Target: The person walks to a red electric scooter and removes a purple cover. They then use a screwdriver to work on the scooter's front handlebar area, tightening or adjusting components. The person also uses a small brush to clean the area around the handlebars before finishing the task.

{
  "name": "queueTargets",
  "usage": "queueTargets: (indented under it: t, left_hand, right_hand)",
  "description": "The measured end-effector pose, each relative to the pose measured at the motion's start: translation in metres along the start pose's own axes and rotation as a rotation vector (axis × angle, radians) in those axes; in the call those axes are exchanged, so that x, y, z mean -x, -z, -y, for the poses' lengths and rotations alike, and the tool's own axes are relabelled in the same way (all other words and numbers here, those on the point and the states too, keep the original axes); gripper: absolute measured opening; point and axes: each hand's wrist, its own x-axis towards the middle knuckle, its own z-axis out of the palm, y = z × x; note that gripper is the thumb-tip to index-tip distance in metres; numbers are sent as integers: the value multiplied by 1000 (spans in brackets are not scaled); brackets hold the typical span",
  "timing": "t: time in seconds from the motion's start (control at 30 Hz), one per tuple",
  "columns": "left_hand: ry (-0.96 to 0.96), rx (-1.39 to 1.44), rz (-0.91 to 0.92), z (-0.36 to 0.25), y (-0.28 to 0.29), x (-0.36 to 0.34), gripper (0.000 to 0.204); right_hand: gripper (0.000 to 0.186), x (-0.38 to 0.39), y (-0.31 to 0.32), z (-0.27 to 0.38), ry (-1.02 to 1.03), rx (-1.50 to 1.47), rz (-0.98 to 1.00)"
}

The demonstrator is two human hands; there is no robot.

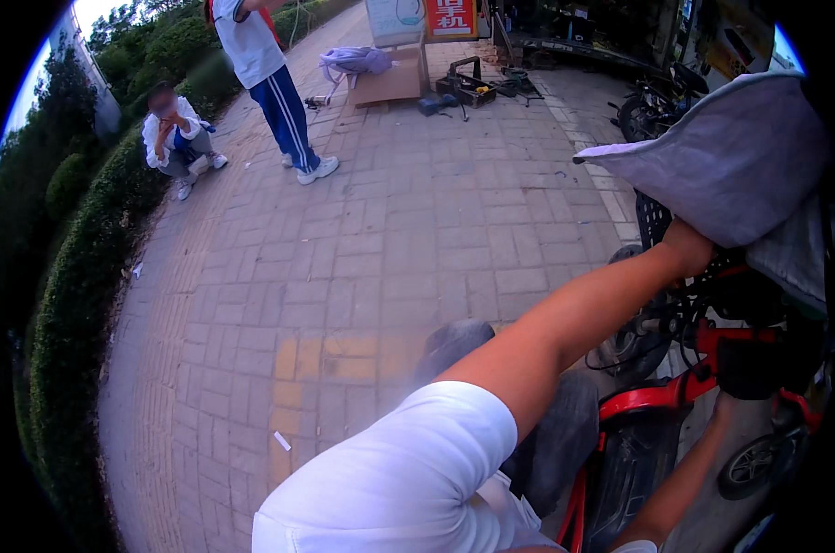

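My left arm, in a white sleeve, stretches up to the right, and my left hand (689, 247) meets the lower edge of a grey quilted cover (730, 157) draped over a red scooter (657, 405). The fingers are tucked under the cloth, which is lifted. My right forearm rises from the lower right edge. My right hand (732, 398) disappears behind a black part (753, 364) on the scooter's front, so its fingers are hidden. A black basket (652, 221) shows beneath the cover.
Brick paving spreads out to the left, bordered by a green hedge (76, 276). One person crouches (173, 134) by the hedge and another stands (274, 92) nearby. Cardboard, a lilac cloth (355, 61) and tools (468, 85) lie at the back. A dark motorbike (652, 109) is parked far right.
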Motion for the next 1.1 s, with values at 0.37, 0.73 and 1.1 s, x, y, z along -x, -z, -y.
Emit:
queueTargets:
  t: [0.37, 0.73, 1.1]
  left_hand:
    - [-38, -22, -4, 3, -6, 2, 46]
    - [18, 22, 44, 5, -8, 3, 52]
    - [-34, 2, 86, 13, -10, 0, 49]
  right_hand:
    - [50, -4, 3, -7, -35, -53, 36]
    - [48, -11, -11, -7, 12, -9, 25]
    - [47, -11, -34, -2, 68, 53, -24]
